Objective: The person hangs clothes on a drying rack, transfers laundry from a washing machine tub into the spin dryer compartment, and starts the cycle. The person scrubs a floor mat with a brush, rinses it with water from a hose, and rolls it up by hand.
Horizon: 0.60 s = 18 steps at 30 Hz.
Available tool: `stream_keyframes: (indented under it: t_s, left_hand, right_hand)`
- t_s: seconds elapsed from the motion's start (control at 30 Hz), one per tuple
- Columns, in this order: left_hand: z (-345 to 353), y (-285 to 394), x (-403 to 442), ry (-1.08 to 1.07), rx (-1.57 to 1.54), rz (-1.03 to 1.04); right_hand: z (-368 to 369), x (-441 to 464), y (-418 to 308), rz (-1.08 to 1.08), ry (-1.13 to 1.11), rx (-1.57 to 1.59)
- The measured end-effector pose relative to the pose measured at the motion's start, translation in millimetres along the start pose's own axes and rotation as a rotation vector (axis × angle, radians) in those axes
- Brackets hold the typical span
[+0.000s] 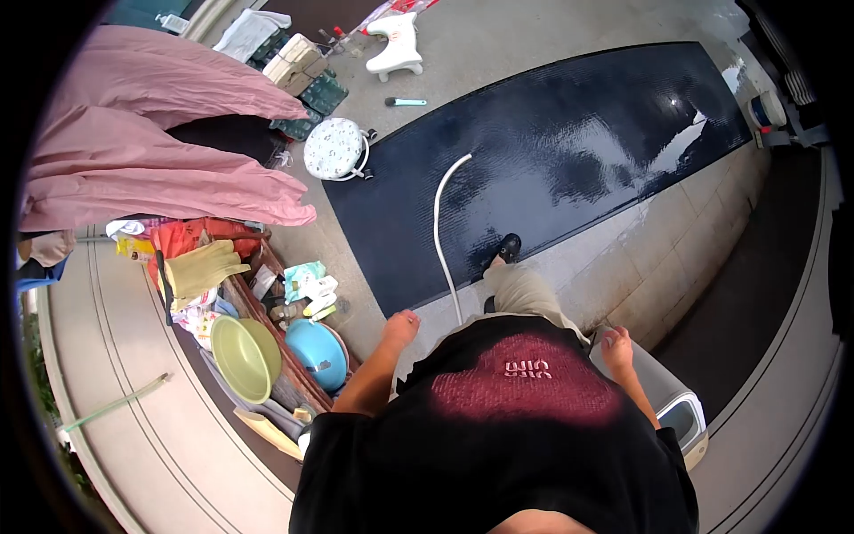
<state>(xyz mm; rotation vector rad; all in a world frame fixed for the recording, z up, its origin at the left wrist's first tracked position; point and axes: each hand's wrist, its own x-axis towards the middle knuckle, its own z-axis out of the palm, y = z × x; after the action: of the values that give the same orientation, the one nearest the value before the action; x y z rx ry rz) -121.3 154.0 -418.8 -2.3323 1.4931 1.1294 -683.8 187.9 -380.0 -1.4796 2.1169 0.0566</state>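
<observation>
My left hand (403,327) hangs at my side with its fingers curled in, and nothing shows in it. It is nearest to the blue basin (317,355) on the left. On my other side, my right hand (616,348) is also loosely curled, with no object visible in it. A grey-white bin (656,384) stands close beside that arm. Ahead lies a large dark wet mat (534,169). A pale hose (437,222) curves over it and runs back toward my legs, where my body hides its near end.
A round patterned stool (334,149) stands at the mat's left edge. Beyond it are a brush (406,102) and a white step stool (396,47). Pink cloth (169,169) hangs at left above a green basin (245,360) and yellow gloves (197,271). A low ledge (685,236) borders the right.
</observation>
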Motion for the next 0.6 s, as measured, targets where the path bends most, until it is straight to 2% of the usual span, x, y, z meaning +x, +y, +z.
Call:
stream_keyframes:
  t_s: [0.07,0.13,0.2,0.23,0.27,0.3,0.33,0.37,0.43,0.47,0.53,0.57,0.6]
  left_hand:
    - [-9.2,10.2,27.2,-0.027,0.000,0.157]
    - [-49.4,45.1,31.4,-0.040,-0.017,0.175]
    - [-86.3,73.4,53.9,-0.149,-0.137,0.135]
    - [-103.9,89.1,65.2,-0.105,-0.113,0.174]
    - [-116.3,102.6,82.2,-0.106,-0.103,0.172]
    - [-128.9,112.9,93.7,-0.062,-0.188,0.162]
    - [-139.9,120.1,104.9,-0.009,-0.274,0.155]
    - [-147.8,123.7,117.9,-0.003,-0.270,0.145]
    - [-161.5,132.1,148.6,0.048,-0.187,0.218]
    - [-172.9,139.0,161.2,0.054,-0.184,0.223]
    - [-200.1,156.2,179.9,0.033,-0.039,0.365]
    - [-215.4,164.6,190.7,0.022,-0.024,0.379]
    - [-231.8,173.4,203.7,-0.140,-0.013,0.337]
  right_hand:
    - [7.9,30.0,10.9,0.037,-0.025,0.007]
    - [19.7,54.2,28.3,0.265,-0.194,-0.036]
    - [87.6,109.3,105.4,0.189,-0.320,-0.194]
    - [118.6,136.1,140.6,0.144,-0.377,-0.270]
    - [99.4,156.9,132.7,-0.214,-0.440,-0.452]
    - [80.0,177.5,124.9,-0.588,-0.409,-0.629]
    - [41.7,189.0,75.1,-0.063,-0.453,-0.155]
    - [-11.1,197.1,6.8,0.401,-0.234,0.369]
    - [9.4,254.1,21.5,0.204,-0.051,0.417]
    - [-3.7,268.0,0.0,0.201,-0.046,0.423]
    - [-53.3,277.8,-68.4,0.104,0.038,0.736]
    - [-62.2,280.3,-86.6,0.123,0.048,0.747]
    - [-68.5,283.9,-102.8,0.146,0.044,0.751]
